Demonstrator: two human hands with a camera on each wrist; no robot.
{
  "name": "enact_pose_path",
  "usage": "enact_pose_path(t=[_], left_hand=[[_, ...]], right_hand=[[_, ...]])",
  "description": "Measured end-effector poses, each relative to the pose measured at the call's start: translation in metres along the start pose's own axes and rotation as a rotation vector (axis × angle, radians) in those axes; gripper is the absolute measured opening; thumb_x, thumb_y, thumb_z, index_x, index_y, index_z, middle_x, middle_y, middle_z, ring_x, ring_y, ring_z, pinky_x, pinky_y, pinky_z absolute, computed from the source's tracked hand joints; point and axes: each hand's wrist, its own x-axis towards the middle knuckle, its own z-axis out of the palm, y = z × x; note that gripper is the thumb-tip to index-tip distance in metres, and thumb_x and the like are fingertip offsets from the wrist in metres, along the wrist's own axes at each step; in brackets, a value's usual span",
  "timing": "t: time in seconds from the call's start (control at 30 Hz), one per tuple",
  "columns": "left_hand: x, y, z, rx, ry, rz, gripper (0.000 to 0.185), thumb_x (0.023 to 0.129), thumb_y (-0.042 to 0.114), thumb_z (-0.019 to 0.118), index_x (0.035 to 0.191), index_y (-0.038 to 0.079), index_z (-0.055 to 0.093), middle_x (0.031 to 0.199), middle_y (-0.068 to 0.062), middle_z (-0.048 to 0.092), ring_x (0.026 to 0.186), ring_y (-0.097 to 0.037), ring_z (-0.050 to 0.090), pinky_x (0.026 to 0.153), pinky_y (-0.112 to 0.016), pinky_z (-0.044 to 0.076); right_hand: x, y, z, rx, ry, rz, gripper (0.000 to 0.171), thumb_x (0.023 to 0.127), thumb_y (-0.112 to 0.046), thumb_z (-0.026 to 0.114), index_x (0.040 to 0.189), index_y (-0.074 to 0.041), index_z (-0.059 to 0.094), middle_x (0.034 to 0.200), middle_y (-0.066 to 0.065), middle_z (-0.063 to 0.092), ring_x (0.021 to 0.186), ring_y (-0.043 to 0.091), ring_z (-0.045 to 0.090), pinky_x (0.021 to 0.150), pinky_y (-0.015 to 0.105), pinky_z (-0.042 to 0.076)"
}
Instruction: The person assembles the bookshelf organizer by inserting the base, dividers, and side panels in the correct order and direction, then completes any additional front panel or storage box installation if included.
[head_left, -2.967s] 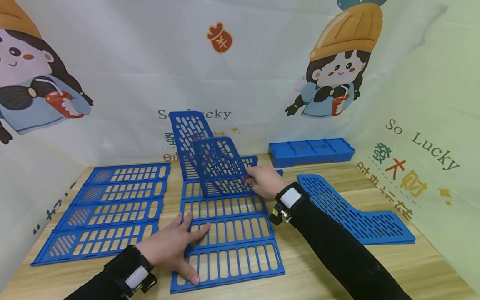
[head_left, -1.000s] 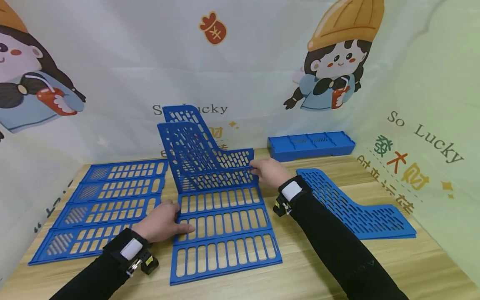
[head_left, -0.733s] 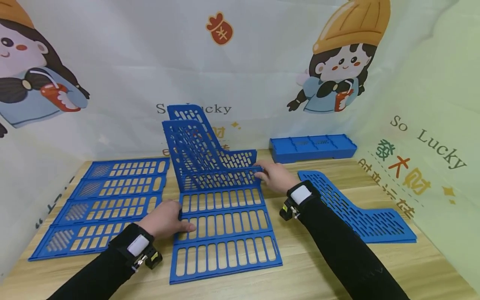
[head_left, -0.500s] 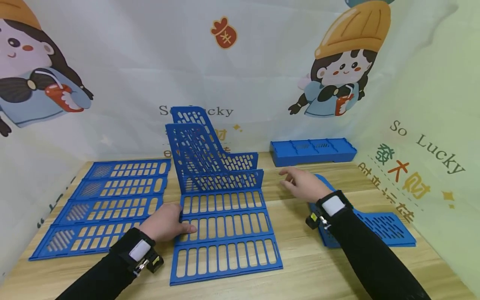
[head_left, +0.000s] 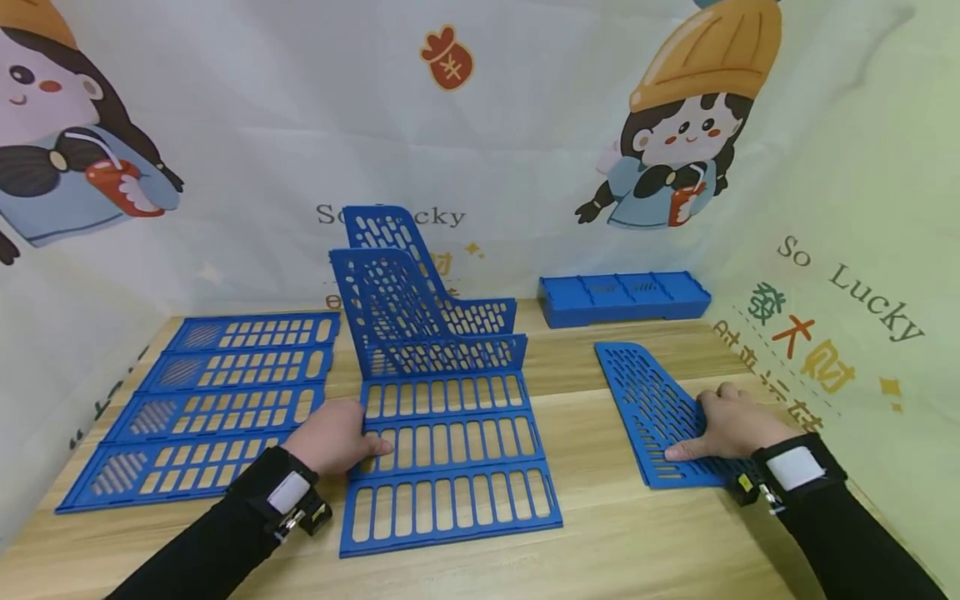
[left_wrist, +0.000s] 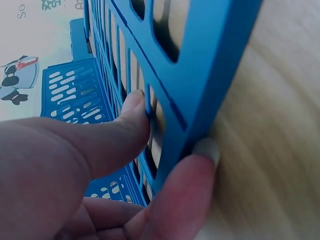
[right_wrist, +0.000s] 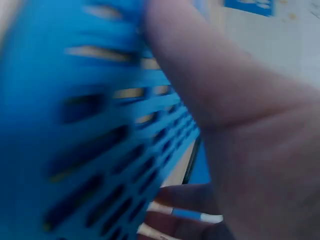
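My left hand (head_left: 333, 437) pinches the left edge of a blue slatted panel (head_left: 450, 462) lying on the wooden table. In the left wrist view its thumb lies over a slot of that panel (left_wrist: 200, 75) and a fingertip sits at the outer edge. Two blue perforated L-shaped magazine-file side panels stand upright across the slatted panel's far end: a near one (head_left: 397, 333) and a far one (head_left: 480, 317). On the right, my right hand (head_left: 731, 429) grips another L-shaped side panel (head_left: 645, 408), thumb on top and fingers at its far edge, their tips partly hidden.
Several joined blue grid panels (head_left: 225, 408) lie flat at the left. A long blue compartment piece (head_left: 626, 300) stands at the back right. A printed cloth (head_left: 525, 167) hangs behind and around the wooden table (head_left: 585, 517).
My right hand has let go of the near upright side panel, moved right and taken hold of the flat side panel. That upright panel swung up earlier. My left hand moved to the slatted panel's edge.
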Motion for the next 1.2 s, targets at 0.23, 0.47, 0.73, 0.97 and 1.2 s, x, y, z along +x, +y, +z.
enact_pose_path(t=[0.23, 0.47, 0.73, 0.97, 1.2], left_hand=[[-0.006, 0.001, -0.006, -0.036, 0.048, 0.026, 0.036, 0.100, 0.036, 0.082, 0.099, 0.002, 0.070, 0.066, -0.005, 0.063, 0.054, -0.019, 0.060, 0.050, -0.030, 0.043], [-0.025, -0.001, -0.001, -0.052, 0.012, -0.007, 0.045, 0.099, 0.037, 0.084, 0.122, 0.001, 0.071, 0.073, -0.004, 0.069, 0.052, -0.017, 0.063, 0.049, -0.027, 0.045], [-0.034, 0.001, 0.005, -0.086, 0.023, -0.010, 0.051, 0.097, 0.036, 0.086, 0.130, 0.000, 0.071, 0.061, -0.005, 0.067, 0.046, -0.017, 0.062, 0.047, -0.026, 0.041], [-0.023, 0.000, -0.001, -0.053, 0.065, 0.033, 0.057, 0.097, 0.037, 0.086, 0.131, -0.005, 0.068, 0.061, -0.006, 0.065, 0.046, -0.018, 0.062, 0.046, -0.026, 0.040], [-0.023, -0.011, 0.009, -0.027, 0.030, 0.004, 0.062, 0.097, 0.036, 0.086, 0.134, -0.009, 0.066, 0.064, -0.006, 0.065, 0.046, -0.017, 0.062, 0.045, -0.025, 0.041]], right_hand=[[0.006, -0.005, -0.015, -0.037, 0.076, -0.005, 0.125, 0.071, -0.076, 0.092, 0.140, 0.022, 0.056, 0.127, 0.042, 0.062, 0.111, 0.054, 0.064, 0.094, 0.071, 0.057], [-0.003, -0.007, -0.005, -0.042, 0.099, -0.007, 0.124, 0.068, -0.078, 0.092, 0.136, 0.021, 0.059, 0.120, 0.040, 0.064, 0.104, 0.051, 0.067, 0.088, 0.069, 0.059], [-0.006, 0.001, 0.004, -0.022, 0.125, 0.036, 0.114, 0.067, -0.074, 0.096, 0.116, 0.021, 0.057, 0.107, 0.038, 0.064, 0.102, 0.055, 0.064, 0.092, 0.072, 0.053], [0.012, 0.002, -0.011, 0.008, 0.103, 0.066, 0.106, 0.061, -0.076, 0.098, 0.107, 0.011, 0.060, 0.100, 0.028, 0.066, 0.094, 0.045, 0.063, 0.088, 0.067, 0.052], [0.011, -0.003, 0.005, 0.022, 0.079, 0.065, 0.108, 0.058, -0.077, 0.098, 0.108, 0.012, 0.062, 0.100, 0.026, 0.069, 0.093, 0.042, 0.065, 0.087, 0.064, 0.053]])
